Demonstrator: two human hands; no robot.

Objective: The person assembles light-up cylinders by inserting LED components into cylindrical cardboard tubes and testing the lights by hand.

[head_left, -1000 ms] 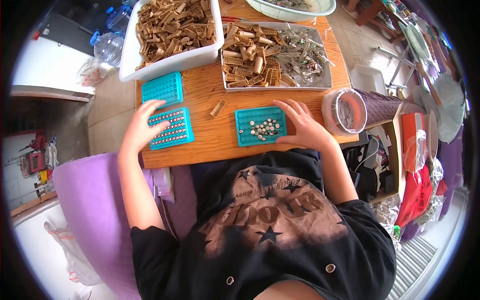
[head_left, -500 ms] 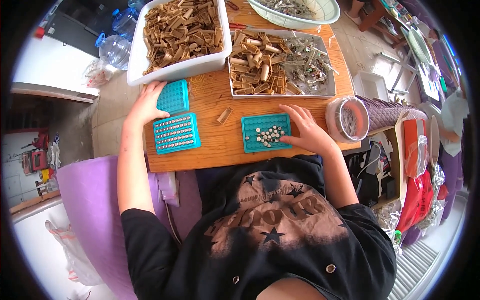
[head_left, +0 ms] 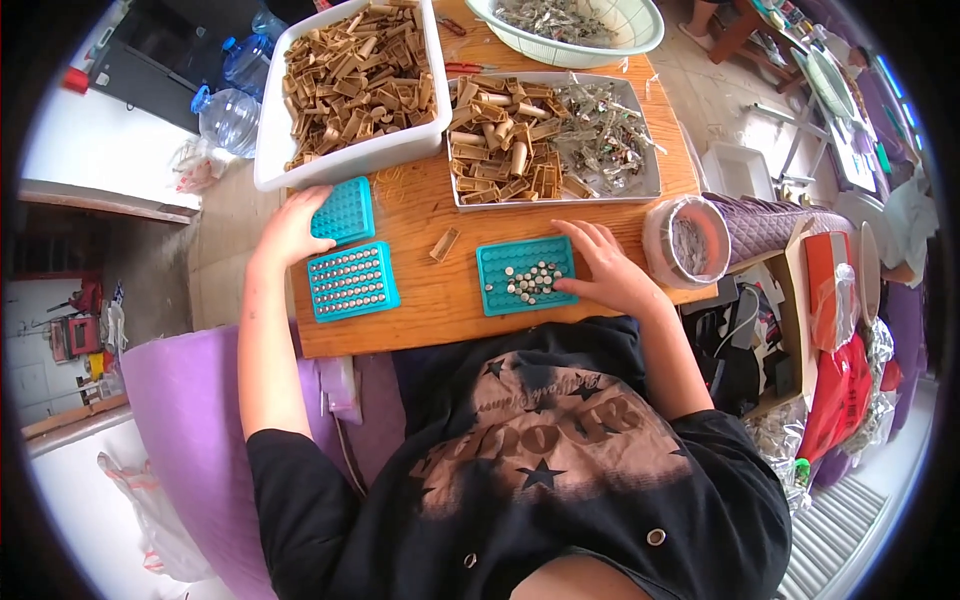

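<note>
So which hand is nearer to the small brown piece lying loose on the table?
Left. The left hand rests on an empty teal tray, a little left of the brown piece. The right hand sits farther off, at the right edge of another teal tray.

- Bright, even daylight floods the wooden table point(head_left: 420, 310), with no hard shadows across its top.
- Pale surfaces run close to overexposed: the white bin point(head_left: 350, 165), the concrete floor at upper right and the light wall at left.
- Small glints come off the metal pieces in the grey tray point(head_left: 655, 185) and on the teal tray point(head_left: 525, 275).
- Soft, short shadows sit beneath the left hand point(head_left: 290, 230) and right hand point(head_left: 610, 275).
- The dark shirt at the bottom reads deep and low in detail.
- Fisheye distortion bends straight edges toward the rim; a black vignette rings the circular view.
- The centre is sharp; detail softens and smears near the edges.
</note>
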